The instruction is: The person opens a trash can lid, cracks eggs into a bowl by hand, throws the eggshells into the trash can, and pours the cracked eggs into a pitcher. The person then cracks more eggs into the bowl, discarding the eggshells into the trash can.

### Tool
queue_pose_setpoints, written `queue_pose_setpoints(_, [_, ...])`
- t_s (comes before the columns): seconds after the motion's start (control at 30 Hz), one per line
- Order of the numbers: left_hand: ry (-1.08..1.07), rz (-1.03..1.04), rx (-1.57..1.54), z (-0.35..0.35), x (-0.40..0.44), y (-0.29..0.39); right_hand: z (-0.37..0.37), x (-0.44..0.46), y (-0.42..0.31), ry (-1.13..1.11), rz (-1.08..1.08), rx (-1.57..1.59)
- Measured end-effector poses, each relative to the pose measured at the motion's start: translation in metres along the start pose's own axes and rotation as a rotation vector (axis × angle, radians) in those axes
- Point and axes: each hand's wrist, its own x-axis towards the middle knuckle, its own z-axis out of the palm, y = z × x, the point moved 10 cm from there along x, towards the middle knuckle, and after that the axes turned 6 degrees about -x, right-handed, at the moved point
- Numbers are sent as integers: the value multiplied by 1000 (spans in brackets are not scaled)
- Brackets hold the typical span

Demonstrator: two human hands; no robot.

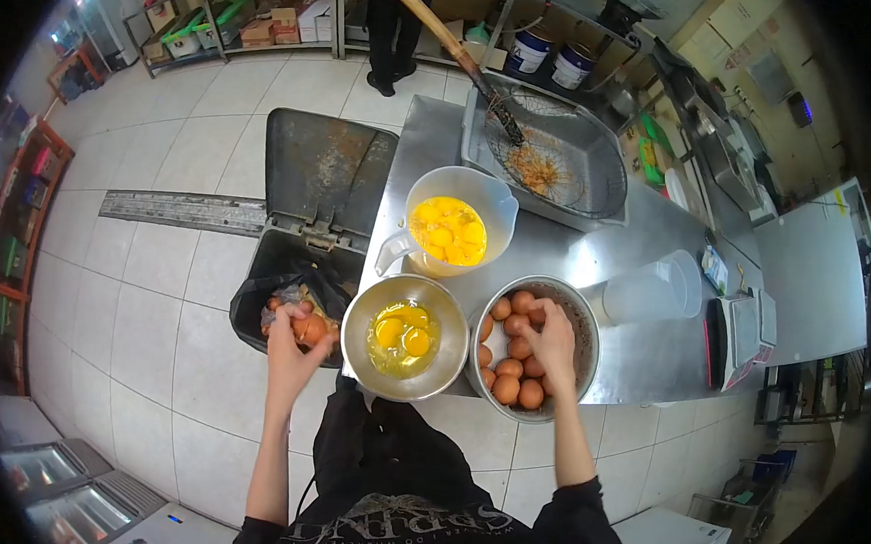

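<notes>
Over the black-lined bin at the table's left, my left hand (292, 348) has its fingers curled around a brown eggshell (310, 329). My right hand (552, 345) reaches into a round metal pot (589, 364) of brown eggs (506, 388), its fingers closed about one egg, partly hidden by the hand. Between the hands, a steel bowl (356, 352) contains cracked raw eggs with several whole yolks (416, 342). Behind it stands a translucent measuring jug (498, 214) with many yolks and egg white inside.
The open bin (245, 336) has its lid (328, 168) tipped back and shells inside. A grey tub (612, 198) holds a wire strainer with a long wooden handle (424, 15). On the steel table (545, 248) are a clear container (656, 289) and a scale (742, 337). A person (394, 29) stands beyond.
</notes>
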Motion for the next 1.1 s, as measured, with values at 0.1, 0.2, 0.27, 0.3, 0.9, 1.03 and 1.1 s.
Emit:
queue_pose_setpoints(0.1, [152, 36, 421, -14, 2, -7, 42, 10, 40, -151, 195, -70])
queue_pose_setpoints(0.2, [315, 64, 573, -32, 4, -3, 43, 7, 38, 3, 192, -62])
queue_pose_setpoints(0.27, [419, 73, 430, -42, 6, -6, 48, 6, 39, -11, 217, -96])
queue_pose_setpoints(0.3, [419, 69, 433, -41, 7, -3, 47, 6, 39, -13, 242, -133])
queue_pose_setpoints(0.9, [498, 114, 141, -28, 5, 14, 48, 8, 52, -55, 340, -84])
queue_pose_setpoints(1.03, [507, 103, 24, -29, 2, 26, 75, 6, 88, -156, 323, 500])
queue_pose_setpoints(1.1, [533, 94, 8, -33, 0, 26, 67, -28, 38, -414, 537, 1250])
